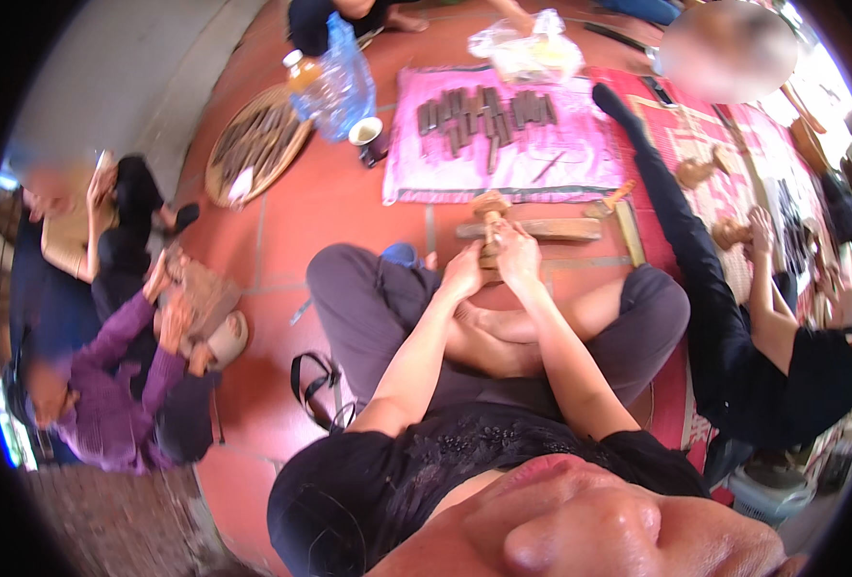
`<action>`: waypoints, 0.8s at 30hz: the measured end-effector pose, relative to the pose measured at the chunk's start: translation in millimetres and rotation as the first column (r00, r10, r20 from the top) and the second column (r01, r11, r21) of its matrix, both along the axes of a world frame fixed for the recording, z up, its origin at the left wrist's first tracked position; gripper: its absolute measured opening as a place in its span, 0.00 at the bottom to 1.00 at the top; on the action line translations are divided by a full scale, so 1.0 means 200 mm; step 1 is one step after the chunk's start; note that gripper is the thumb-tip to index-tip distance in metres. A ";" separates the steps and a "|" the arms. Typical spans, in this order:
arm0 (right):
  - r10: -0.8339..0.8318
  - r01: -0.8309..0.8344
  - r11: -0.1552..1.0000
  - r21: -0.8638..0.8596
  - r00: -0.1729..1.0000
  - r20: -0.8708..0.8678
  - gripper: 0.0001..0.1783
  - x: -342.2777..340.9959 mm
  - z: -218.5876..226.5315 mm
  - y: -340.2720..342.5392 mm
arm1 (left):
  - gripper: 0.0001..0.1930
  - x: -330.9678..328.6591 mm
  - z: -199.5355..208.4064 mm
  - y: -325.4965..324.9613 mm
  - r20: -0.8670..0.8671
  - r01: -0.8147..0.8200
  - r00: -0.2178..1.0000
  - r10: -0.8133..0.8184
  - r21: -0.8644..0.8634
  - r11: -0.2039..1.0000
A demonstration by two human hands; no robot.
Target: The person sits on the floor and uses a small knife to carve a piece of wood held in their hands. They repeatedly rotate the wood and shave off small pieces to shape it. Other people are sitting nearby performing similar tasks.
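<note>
A light brown wooden piece (490, 205) with a rounded, carved-looking top stands between my hands, just beyond my crossed legs. My left hand (464, 270) closes on its left side, low down. On the right side my right hand (518, 255) wraps round it, a little higher. The fingers partly cover its middle, and whether a small tool is also in my grip cannot be made out. Right behind it a wooden bar (560, 229) lies on the red tile floor. A mallet-like tool with a yellowish handle (609, 199) lies at the bar's right end.
Ahead, a pink cloth (406, 178) bears rows of dark-handled tools (488, 115). At the left are a round woven tray (216, 183) of tools, plastic bottles (334, 91) and a cup (366, 132). People sit close on both sides; one stretches a dark-clothed leg (661, 192) on my right.
</note>
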State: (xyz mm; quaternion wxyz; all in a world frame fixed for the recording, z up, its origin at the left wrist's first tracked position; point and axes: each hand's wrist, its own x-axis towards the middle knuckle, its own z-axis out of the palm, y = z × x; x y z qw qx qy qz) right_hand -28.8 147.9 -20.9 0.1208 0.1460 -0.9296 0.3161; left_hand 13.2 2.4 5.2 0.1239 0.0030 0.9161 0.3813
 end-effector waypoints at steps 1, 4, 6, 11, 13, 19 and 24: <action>0.036 -0.037 0.999 -0.035 0.999 -0.020 0.18 0.00 0.07 -0.07 | 0.42 0.01 -0.15 -0.08 0.015 -0.045 0.999 0.044 0.068 0.997; -0.063 0.063 0.998 0.020 0.998 -0.002 0.17 -0.02 -0.02 -0.06 | 0.44 -0.01 -0.07 -0.03 0.022 -0.012 1.000 0.008 0.150 0.989; 0.042 -0.035 0.975 0.220 0.999 -0.027 0.22 0.02 -0.08 -0.05 | 0.44 -0.04 -0.15 -0.05 0.087 -0.046 0.996 0.031 0.170 0.984; -0.086 0.085 0.996 0.020 0.994 0.073 0.18 0.17 0.10 0.02 | 0.39 -0.06 -0.12 0.03 0.127 -0.063 0.991 0.052 0.085 0.994; -0.055 0.059 0.998 -0.014 0.985 0.166 0.16 0.12 0.23 0.02 | 0.39 -0.05 -0.08 0.04 0.116 -0.073 0.991 0.062 0.098 0.993; -0.069 0.064 0.997 0.033 0.983 0.168 0.14 -0.04 0.07 -0.04 | 0.37 -0.03 -0.09 0.01 0.043 -0.041 0.999 0.034 0.183 0.982; -0.002 0.000 0.999 0.052 0.999 0.039 0.17 0.21 0.01 -0.02 | 0.36 0.02 -0.08 -0.03 -0.120 -0.029 0.993 0.021 -0.061 0.998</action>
